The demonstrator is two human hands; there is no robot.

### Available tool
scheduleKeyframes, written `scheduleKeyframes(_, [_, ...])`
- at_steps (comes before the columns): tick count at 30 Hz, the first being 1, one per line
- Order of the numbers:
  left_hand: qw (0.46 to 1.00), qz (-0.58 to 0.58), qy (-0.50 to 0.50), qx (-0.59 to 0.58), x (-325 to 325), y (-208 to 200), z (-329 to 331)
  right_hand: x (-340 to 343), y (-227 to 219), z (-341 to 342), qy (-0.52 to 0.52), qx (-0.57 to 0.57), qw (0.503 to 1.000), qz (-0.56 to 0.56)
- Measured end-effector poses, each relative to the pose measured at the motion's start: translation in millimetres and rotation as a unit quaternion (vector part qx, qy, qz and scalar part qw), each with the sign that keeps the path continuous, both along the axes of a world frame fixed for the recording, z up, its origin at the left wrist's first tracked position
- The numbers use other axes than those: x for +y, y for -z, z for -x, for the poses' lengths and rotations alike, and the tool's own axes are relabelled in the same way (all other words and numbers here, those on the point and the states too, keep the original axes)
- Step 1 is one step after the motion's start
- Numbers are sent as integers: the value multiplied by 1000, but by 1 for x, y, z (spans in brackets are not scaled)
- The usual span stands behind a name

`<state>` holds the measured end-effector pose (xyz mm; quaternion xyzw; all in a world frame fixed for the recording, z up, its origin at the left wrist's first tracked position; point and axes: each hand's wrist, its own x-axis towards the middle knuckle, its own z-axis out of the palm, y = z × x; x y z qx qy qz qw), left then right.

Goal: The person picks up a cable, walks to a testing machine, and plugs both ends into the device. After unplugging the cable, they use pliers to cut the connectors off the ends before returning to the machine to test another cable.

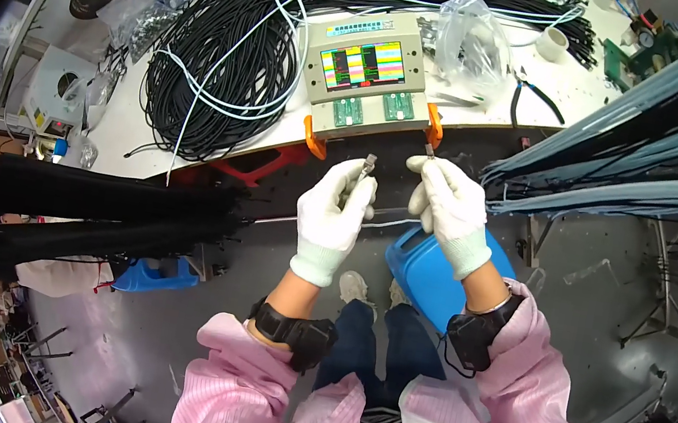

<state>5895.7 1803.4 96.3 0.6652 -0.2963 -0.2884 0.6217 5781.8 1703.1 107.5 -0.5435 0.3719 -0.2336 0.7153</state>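
Note:
My left hand [331,217], in a white glove, pinches a small metal cable connector [368,164] between thumb and fingers, its tip pointing up. To its right, my gloved right hand [453,205] holds another small metal connector [430,151] at its fingertips. A pale cable [389,223] shows between the hands; its joins to the connectors are hidden by the gloves. Just beyond both hands stands a grey tester box [369,33] with a lit colour screen [362,67]. Two green circuit boards [348,111] sit along its front, with orange clamps [314,137] at its corners. Neither connector touches the box.
Coiled black cables [223,71] cover the white table [118,146] on the left. Pliers [537,99], a clear plastic bag [472,41] and a white tape roll [552,44] lie at the right. Cable bundles [638,136] hang at right, black ones [88,210] at left. Below is a blue stool [436,277].

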Motion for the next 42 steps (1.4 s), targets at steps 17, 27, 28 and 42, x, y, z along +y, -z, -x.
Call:
scheduleKeyframes(17, [988,-60,-52,129,-33,78,-48,-16,93,-23,19,-21,999,-43])
scheduleKeyframes(27, [942,79,-10,325,-39,95,-55,-15,91,-27,5,-19,1000,-21])
scheduleKeyframes(28, [935,92,-8,342,-41,97,-56,-15,91,-27,4,-19,1000,-20])
scheduleKeyframes(42, [903,191,-59,381,-60,108,-41,-29,100,-39,-2,-43,996,-76])
